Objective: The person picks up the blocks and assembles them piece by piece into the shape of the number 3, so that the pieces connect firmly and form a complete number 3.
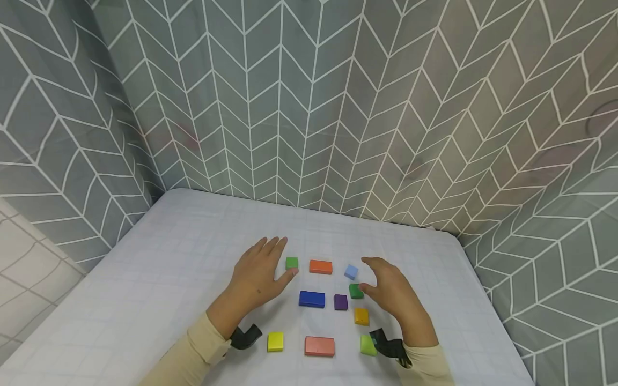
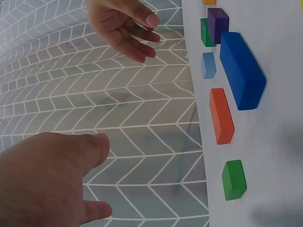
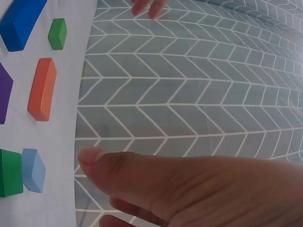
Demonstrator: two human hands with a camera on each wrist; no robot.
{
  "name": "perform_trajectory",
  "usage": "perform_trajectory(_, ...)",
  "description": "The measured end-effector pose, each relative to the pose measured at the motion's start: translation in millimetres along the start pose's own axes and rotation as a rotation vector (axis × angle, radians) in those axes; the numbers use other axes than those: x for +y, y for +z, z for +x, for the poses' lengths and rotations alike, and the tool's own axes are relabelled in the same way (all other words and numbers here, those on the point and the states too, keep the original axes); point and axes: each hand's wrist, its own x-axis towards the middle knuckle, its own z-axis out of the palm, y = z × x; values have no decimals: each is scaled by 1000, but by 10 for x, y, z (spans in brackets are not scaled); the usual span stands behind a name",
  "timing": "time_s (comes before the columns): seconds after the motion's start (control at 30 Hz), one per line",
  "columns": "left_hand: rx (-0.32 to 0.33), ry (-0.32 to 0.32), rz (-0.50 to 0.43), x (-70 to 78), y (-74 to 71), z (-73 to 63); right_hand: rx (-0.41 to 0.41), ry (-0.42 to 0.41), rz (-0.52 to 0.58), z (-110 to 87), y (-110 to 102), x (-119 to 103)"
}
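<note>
My left hand (image 1: 258,276) is raised over the white cloth, fingers straight and thumb spread, holding nothing. Just right of it lies a light-green block (image 1: 292,262), and a long orange block (image 1: 321,267) sits further right. With fingers and thumb apart, my right hand (image 1: 393,289) also holds nothing. Nearest its thumb are a dark-green block (image 1: 355,292) and a light-blue block (image 1: 351,272). Between the hands lie a long blue block (image 1: 311,299) and a purple block (image 1: 340,302). In the left wrist view, both hands appear apart from the blocks.
Nearer me are a yellow block (image 1: 276,342), a long salmon-red block (image 1: 319,346), a lime block (image 1: 368,345) and an amber block (image 1: 361,316). The cloth-covered table (image 1: 193,225) meets a grey chevron-patterned curtain (image 1: 299,107) at the back and sides. Dark straps are on both wrists.
</note>
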Motion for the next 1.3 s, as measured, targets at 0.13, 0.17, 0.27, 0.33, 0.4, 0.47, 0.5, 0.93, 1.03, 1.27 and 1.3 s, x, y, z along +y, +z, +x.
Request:
perform_trajectory(0.13, -17, -10, -12, 18, 25, -8, -13, -5, 19, 3, 23, -12)
perform_trajectory(0.17, -22, -15, -14, 23, 32, -11, -18, -1, 21, 5, 29, -16)
perform_trajectory(0.27, -31, -26, -18, 36, 49, -17, -34, 13, 32, 17, 47, -29)
perform_trajectory(0.33, -34, -31, -14, 41, 61, -19, -46, 22, 39, 22, 55, -35)
perform_trajectory(0.4, -40, -36, -15, 48, 65, -22, -58, 28, 52, 27, 62, -38)
perform_trajectory(0.47, -48, -41, -15, 55, 65, -24, -71, 35, 64, 32, 65, -40)
perform_trajectory(0.5, -53, -44, -17, 58, 66, -23, -77, 38, 72, 32, 64, -43)
perform_trajectory(0.93, -123, -70, -55, 79, 72, -40, -112, 37, 111, 46, 123, -11)
perform_trajectory(1.03, -109, -56, -57, 83, 88, -43, -116, 32, 115, 45, 149, 7)
perform_trajectory(1.27, -111, -30, -50, 81, 121, -51, -134, 30, 121, 33, 201, 18)
perform_trajectory(1.3, -119, -28, -50, 83, 128, -51, -137, 30, 121, 29, 208, 20)
